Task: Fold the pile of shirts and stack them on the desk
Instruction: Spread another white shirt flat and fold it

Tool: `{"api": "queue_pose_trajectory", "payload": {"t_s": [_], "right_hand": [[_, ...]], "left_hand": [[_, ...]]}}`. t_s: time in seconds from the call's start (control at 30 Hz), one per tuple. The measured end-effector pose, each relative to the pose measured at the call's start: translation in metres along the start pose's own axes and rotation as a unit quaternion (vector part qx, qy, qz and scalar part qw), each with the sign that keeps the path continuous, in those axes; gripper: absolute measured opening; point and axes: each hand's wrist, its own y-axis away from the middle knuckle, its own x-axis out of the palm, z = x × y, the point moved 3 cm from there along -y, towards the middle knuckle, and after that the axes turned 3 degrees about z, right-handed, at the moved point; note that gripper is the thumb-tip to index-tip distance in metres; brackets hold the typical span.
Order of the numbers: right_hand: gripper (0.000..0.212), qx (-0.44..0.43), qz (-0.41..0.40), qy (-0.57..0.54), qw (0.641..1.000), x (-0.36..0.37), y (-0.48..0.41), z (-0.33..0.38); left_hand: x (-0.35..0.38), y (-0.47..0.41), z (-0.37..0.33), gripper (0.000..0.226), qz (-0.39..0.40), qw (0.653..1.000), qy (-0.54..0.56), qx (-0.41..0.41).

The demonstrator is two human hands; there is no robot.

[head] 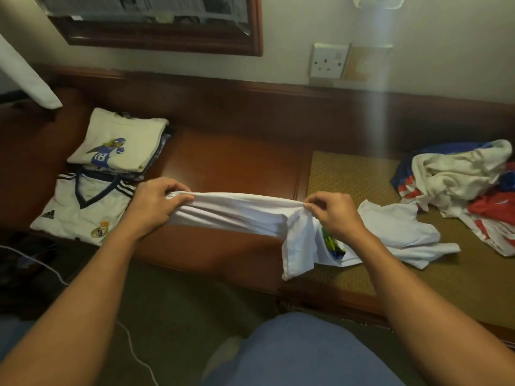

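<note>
2 hands hold 1 white shirt (237, 211) | long axis left-right | left hand (156, 203) fingers curled over its edge | right hand (331, 215) pinches it | above desk (228, 160).

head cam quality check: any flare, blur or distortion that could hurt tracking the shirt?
Head view: a pale vertical flare streak drops from the wall light onto the desk. Lighting is dim and warm, and the floor at lower left is nearly black. Wide-angle bending tilts the mirror frame. Slightly soft overall, but the left hand, right hand and white shirt read clearly.
</note>
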Motion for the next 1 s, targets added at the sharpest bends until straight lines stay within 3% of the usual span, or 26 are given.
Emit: {"api": "queue_pose_trajectory", "payload": {"t_s": [0.17, 0.3, 0.47, 0.57, 0.67, 0.77, 0.87, 0.93, 1.0], "right_hand": [[0.011, -0.017, 0.017, -0.022, 0.999, 0.003, -0.035, 0.018], [0.011, 0.021, 0.014, 0.006, 1.000, 0.010, -0.041, 0.002], [0.024, 0.106, 0.058, 0.130, 0.984, 0.046, -0.034, -0.044], [0.040, 0.189, 0.109, 0.235, 0.947, 0.068, -0.018, -0.068], [0.038, 0.219, 0.081, 0.271, 0.934, 0.084, 0.001, -0.082], [0.021, 0.216, 0.038, 0.158, 0.963, 0.092, 0.000, -0.068], [0.011, 0.125, 0.060, -0.017, 0.990, 0.098, -0.007, -0.022], [0.013, 0.082, 0.070, -0.100, 0.989, 0.099, -0.010, 0.007], [0.016, 0.086, 0.093, -0.182, 0.975, 0.098, -0.012, 0.019]], "left_hand": [[-0.042, -0.027, 0.050, 0.018, -0.131, 0.988, -0.034, -0.074], [-0.057, -0.034, 0.109, 0.019, -0.174, 0.971, -0.064, -0.154], [-0.004, -0.047, 0.136, 0.014, -0.051, 0.984, -0.054, -0.160], [0.040, -0.048, 0.128, 0.007, 0.031, 0.985, -0.018, -0.167], [0.080, -0.046, 0.110, 0.020, 0.066, 0.991, -0.012, -0.114], [0.116, -0.043, 0.075, 0.023, 0.110, 0.994, 0.017, -0.007], [0.147, -0.041, 0.030, 0.038, 0.173, 0.980, 0.060, 0.073], [0.163, -0.040, 0.004, 0.047, 0.199, 0.971, 0.064, 0.119], [0.174, -0.041, -0.011, 0.036, 0.212, 0.967, 0.060, 0.131]]}}
